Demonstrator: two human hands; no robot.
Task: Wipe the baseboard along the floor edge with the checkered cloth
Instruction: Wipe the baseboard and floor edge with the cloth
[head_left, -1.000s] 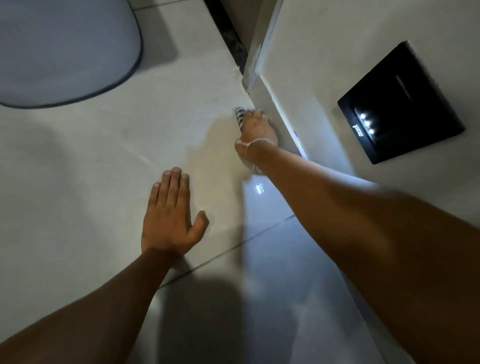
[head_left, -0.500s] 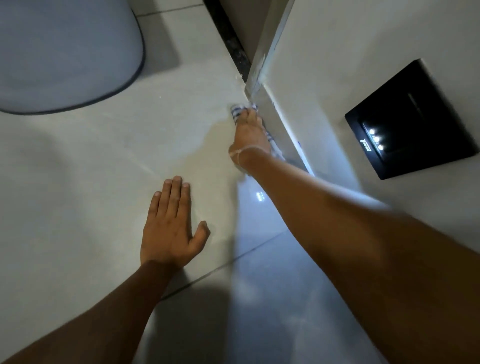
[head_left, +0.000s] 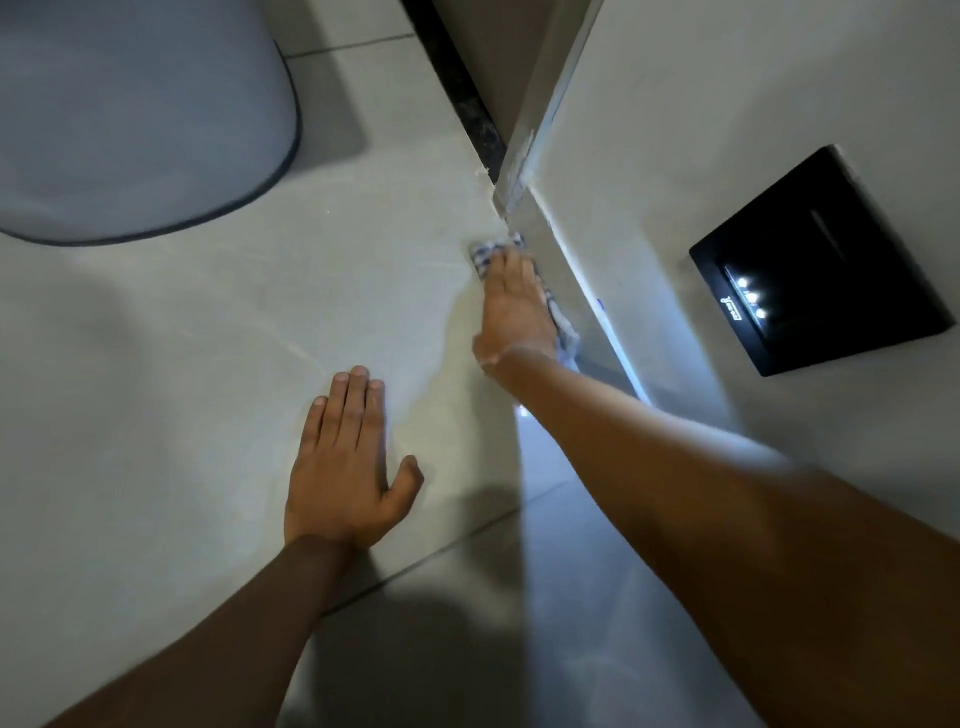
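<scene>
The checkered cloth (head_left: 485, 253) lies bunched where the floor meets the grey baseboard (head_left: 563, 270), close to the wall's corner. My right hand (head_left: 514, 306) presses flat on the cloth, fingers stretched toward the corner; a strip of cloth trails out beside the wrist. Most of the cloth is hidden under that hand. My left hand (head_left: 345, 462) rests palm down on the floor tile, fingers together, holding nothing, well to the left of the baseboard.
A grey oval mat (head_left: 130, 119) with a dark rim lies at the far left. A black wall panel (head_left: 826, 260) with three small lights sits on the white wall at the right. A dark threshold strip (head_left: 470, 111) runs beyond the corner.
My right hand has slid the cloth forward along the baseboard toward the wall's corner and flattened out. The left hand has stayed planted on the floor.
</scene>
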